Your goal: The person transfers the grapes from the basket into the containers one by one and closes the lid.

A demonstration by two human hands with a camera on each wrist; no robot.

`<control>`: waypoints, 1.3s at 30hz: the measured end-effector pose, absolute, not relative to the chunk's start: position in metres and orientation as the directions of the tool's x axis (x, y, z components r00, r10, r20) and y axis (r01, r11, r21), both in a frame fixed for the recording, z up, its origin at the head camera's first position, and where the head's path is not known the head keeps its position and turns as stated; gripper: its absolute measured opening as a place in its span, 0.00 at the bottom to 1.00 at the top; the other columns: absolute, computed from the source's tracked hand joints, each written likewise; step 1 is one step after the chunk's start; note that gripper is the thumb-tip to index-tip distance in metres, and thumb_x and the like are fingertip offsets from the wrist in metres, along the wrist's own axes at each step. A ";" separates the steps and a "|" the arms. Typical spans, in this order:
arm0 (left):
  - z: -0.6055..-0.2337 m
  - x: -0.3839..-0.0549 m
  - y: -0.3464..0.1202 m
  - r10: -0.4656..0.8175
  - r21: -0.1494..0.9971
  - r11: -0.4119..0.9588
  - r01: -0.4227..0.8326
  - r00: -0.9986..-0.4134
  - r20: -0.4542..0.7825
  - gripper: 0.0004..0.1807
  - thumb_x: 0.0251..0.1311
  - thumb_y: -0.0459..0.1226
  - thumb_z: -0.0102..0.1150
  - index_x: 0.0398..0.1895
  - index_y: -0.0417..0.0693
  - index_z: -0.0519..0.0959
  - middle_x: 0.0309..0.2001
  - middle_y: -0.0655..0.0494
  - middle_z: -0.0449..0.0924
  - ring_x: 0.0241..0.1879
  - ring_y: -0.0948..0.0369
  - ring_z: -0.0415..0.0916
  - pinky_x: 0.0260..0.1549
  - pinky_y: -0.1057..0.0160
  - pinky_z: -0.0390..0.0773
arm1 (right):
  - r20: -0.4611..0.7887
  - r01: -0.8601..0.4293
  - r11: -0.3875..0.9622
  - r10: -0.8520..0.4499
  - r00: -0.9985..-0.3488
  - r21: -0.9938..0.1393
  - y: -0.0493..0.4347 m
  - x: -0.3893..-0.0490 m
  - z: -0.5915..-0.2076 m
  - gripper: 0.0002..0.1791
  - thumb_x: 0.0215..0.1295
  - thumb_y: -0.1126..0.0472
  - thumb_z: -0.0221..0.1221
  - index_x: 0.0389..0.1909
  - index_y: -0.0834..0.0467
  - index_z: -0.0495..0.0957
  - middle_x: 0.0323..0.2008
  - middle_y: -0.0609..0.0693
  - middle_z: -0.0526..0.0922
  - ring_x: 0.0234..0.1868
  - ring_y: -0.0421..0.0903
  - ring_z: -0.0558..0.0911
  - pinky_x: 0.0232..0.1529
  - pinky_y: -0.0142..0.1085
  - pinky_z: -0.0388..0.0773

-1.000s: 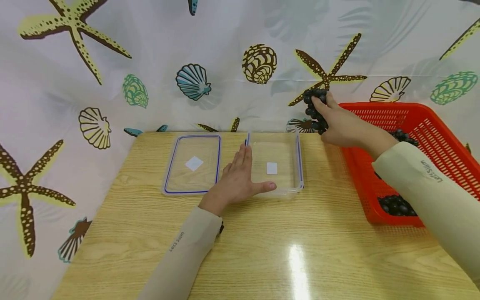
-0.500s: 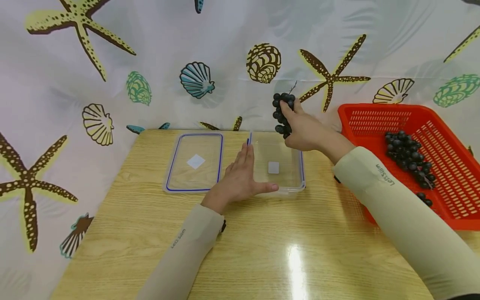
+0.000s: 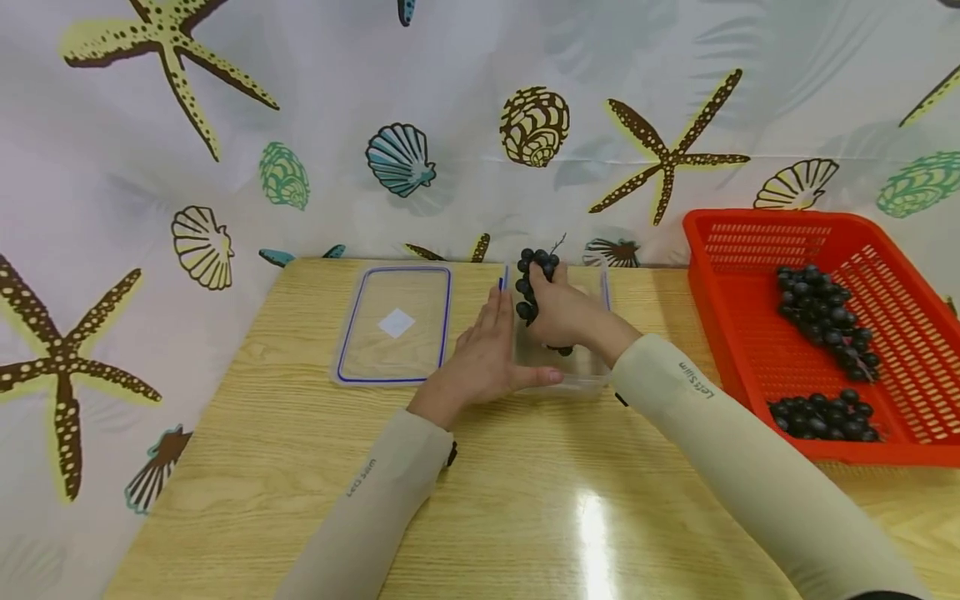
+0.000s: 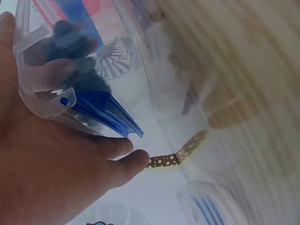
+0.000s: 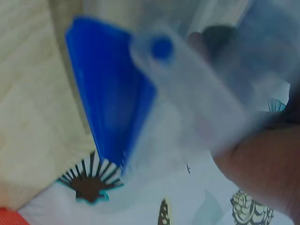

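Observation:
In the head view, my right hand (image 3: 564, 315) grips a bunch of dark grapes (image 3: 525, 287) over and partly inside a clear plastic container (image 3: 592, 382). A thin bare stem pokes up from the bunch. My left hand (image 3: 480, 358) rests along the container's left side, fingers straight and thumb stretched across the near edge. In the left wrist view, the dark grapes (image 4: 70, 44) show blurred through the clear wall, and a blue clip (image 4: 105, 110) sits by the left fingertips. The right wrist view has a blue clip (image 5: 110, 89) close up; the grapes are mostly hidden there.
A clear lid (image 3: 393, 325) with a blue seal lies on the wooden table (image 3: 300, 500) left of the container. At the right, a red plastic basket (image 3: 720, 333) holds two more bunches of dark grapes (image 3: 825, 321). A patterned curtain (image 3: 465, 67) hangs behind.
My right hand has carried the grape bunch left from beside the red basket and down into the container. The left hand has stayed at the container's side.

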State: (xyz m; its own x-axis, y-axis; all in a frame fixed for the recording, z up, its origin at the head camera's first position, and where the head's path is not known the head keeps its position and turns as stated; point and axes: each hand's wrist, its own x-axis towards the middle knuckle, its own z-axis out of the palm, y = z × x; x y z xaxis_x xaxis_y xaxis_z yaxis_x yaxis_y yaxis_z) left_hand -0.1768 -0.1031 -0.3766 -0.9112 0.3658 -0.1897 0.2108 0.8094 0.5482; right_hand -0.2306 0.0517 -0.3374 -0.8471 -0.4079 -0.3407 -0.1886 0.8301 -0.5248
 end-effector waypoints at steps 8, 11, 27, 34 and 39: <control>-0.377 -0.176 -0.101 0.363 0.570 0.799 0.194 -0.911 -0.199 0.72 0.55 0.68 0.64 0.80 0.44 0.24 0.79 0.48 0.16 0.78 0.53 0.23 0.71 0.39 0.40 | -0.390 -0.133 0.768 -0.457 -0.799 -0.626 0.051 -0.230 -0.349 0.52 0.71 0.55 0.60 0.81 0.58 0.32 0.76 0.74 0.26 0.30 0.54 0.82 0.32 0.44 0.82; -0.377 -0.177 -0.102 0.361 0.573 0.796 0.195 -0.913 -0.192 0.72 0.55 0.68 0.64 0.80 0.43 0.25 0.79 0.48 0.17 0.78 0.52 0.23 0.71 0.39 0.40 | -0.371 -0.130 0.736 -0.476 -0.798 -0.665 0.054 -0.229 -0.349 0.49 0.71 0.59 0.58 0.82 0.58 0.37 0.77 0.73 0.40 0.33 0.55 0.83 0.31 0.44 0.83; -0.375 -0.175 -0.103 0.374 0.582 0.787 0.204 -0.908 -0.188 0.70 0.57 0.67 0.63 0.80 0.44 0.25 0.79 0.48 0.16 0.78 0.52 0.23 0.71 0.37 0.41 | -0.442 0.111 0.600 -0.440 -0.782 -0.793 0.050 -0.219 -0.344 0.45 0.72 0.63 0.55 0.82 0.55 0.39 0.67 0.65 0.70 0.40 0.57 0.86 0.36 0.43 0.84; -0.374 -0.175 -0.101 0.363 0.567 0.800 0.198 -0.911 -0.195 0.71 0.55 0.69 0.63 0.80 0.44 0.25 0.80 0.46 0.19 0.79 0.51 0.27 0.71 0.37 0.43 | -0.389 0.077 0.652 -0.349 -0.853 -0.754 0.065 -0.231 -0.341 0.41 0.74 0.61 0.51 0.82 0.58 0.43 0.59 0.66 0.75 0.33 0.56 0.85 0.32 0.45 0.84; -0.373 -0.175 -0.101 0.347 0.550 0.815 0.182 -0.914 -0.211 0.73 0.53 0.70 0.63 0.80 0.44 0.25 0.80 0.47 0.19 0.79 0.51 0.29 0.71 0.38 0.43 | -0.305 -0.017 0.699 -0.333 -0.892 -0.715 0.069 -0.243 -0.345 0.38 0.73 0.63 0.49 0.80 0.61 0.47 0.59 0.65 0.75 0.38 0.52 0.78 0.40 0.46 0.80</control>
